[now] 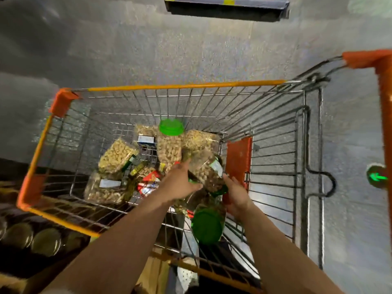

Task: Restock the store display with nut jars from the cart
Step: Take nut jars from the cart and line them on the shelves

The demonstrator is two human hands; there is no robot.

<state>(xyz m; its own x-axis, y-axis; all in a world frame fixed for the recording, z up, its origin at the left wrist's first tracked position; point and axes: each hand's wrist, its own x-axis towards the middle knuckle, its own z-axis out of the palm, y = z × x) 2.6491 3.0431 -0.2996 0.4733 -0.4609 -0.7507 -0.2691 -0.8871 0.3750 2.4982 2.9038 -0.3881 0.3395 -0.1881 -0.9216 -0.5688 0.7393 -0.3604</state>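
Observation:
An orange-rimmed wire cart (180,85) holds several clear nut jars with green lids. One jar (204,166) lies tilted near the cart's right inner side, its white label facing up and its green lid pointing toward me. My left hand (180,183) grips this jar from the left, thumb up along its side. My right hand (236,195) holds it from the right, at the lid end. Another jar (169,145) stands upright just behind, with a bright green lid. A further jar (206,225) sits below my hands, lid toward me.
More jars lie at the cart's left (116,155) and front left (104,187), with red snack packets (148,183) between. An orange seat flap (239,160) stands to the right and the cart handle (384,115) at far right. A display with jar lids (44,240) sits lower left, and a shelf (227,7) at the top.

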